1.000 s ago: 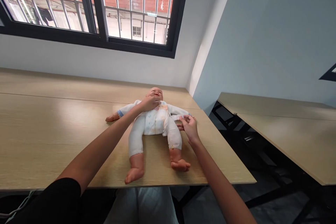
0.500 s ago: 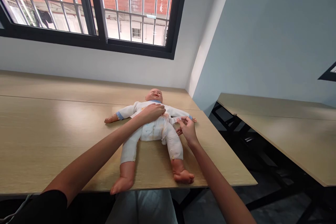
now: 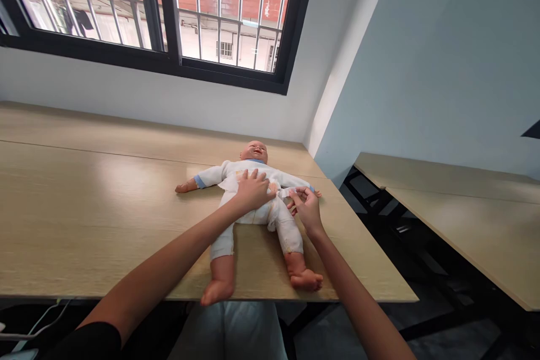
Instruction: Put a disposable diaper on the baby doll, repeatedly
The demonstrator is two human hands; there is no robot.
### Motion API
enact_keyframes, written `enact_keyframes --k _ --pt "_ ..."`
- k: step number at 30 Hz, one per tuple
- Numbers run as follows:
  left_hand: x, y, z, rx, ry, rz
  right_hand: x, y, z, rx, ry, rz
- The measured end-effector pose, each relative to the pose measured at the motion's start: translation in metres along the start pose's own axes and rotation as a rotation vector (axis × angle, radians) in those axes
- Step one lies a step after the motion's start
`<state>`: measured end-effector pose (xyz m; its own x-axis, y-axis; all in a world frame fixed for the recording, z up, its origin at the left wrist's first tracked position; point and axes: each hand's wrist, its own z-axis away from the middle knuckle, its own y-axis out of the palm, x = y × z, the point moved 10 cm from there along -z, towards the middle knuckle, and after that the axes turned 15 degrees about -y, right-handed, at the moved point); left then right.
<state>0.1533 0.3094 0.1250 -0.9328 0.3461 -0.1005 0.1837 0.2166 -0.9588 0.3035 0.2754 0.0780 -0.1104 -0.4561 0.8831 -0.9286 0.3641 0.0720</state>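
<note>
A baby doll (image 3: 289, 233) in a white outfit with blue collar and cuffs lies on its back on the table, arms spread, bare feet towards me. Around its hips is a white diaper (image 3: 260, 216), with ruffled edges and pale printing at the waist. My left hand (image 3: 253, 188) rests spread over the doll's belly, pressing on the diaper's front. At the doll's hip on the right, my right hand (image 3: 307, 208) pinches the end of a white strip, seemingly the diaper's side tab (image 3: 285, 193), pulled outward. Its fingertips partly hide that end.
The wooden table (image 3: 105, 225) ends at a front edge near my lap and a slanted right edge. Another table (image 3: 455, 197) stands across a gap at right. A barred window (image 3: 228, 17) is in the wall behind.
My left hand has turned and spread its fingers, sliding lower on the doll's belly. My right hand stays at the hip with the strip. The whole view has shifted slightly.
</note>
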Motion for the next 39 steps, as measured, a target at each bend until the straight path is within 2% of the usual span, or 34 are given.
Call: enact_keyframes --k 6,12,14,17,20,23,25,30,33,37,39 --pt "0.008 0.009 0.002 0.005 -0.092 0.025 0.009 0.028 -0.014 0.102 -0.053 0.110" --pt "0.010 0.013 -0.001 0.055 -0.088 0.061 0.023 0.066 -0.033 0.282 -0.225 0.512" --pt "0.011 0.015 -0.001 0.060 -0.083 0.083 0.026 0.073 -0.032 0.309 -0.275 0.563" --pt "0.016 0.014 -0.002 0.046 -0.092 0.145 0.023 0.077 -0.026 0.341 -0.300 0.438" --pt "0.021 0.011 -0.005 0.041 -0.081 0.252 0.009 0.079 -0.022 0.385 -0.236 0.235" --pt "0.030 0.006 -0.010 0.022 -0.051 0.404 0.001 0.081 -0.019 0.435 -0.189 0.127" --pt "0.038 0.001 -0.012 0.005 -0.004 0.540 0.004 0.082 -0.019 0.448 -0.197 0.081" --pt "0.052 -0.006 -0.012 -0.008 0.127 0.786 0.018 0.068 -0.026 0.338 -0.207 0.056" --pt "0.059 -0.008 -0.010 -0.027 0.096 0.827 0.020 0.065 -0.025 0.323 -0.197 0.072" --pt "0.066 -0.017 -0.010 -0.105 0.031 0.854 0.023 0.086 -0.013 0.496 -0.233 0.054" --pt "0.078 -0.019 -0.012 -0.147 -0.037 0.857 0.022 0.089 -0.010 0.521 -0.239 0.081"
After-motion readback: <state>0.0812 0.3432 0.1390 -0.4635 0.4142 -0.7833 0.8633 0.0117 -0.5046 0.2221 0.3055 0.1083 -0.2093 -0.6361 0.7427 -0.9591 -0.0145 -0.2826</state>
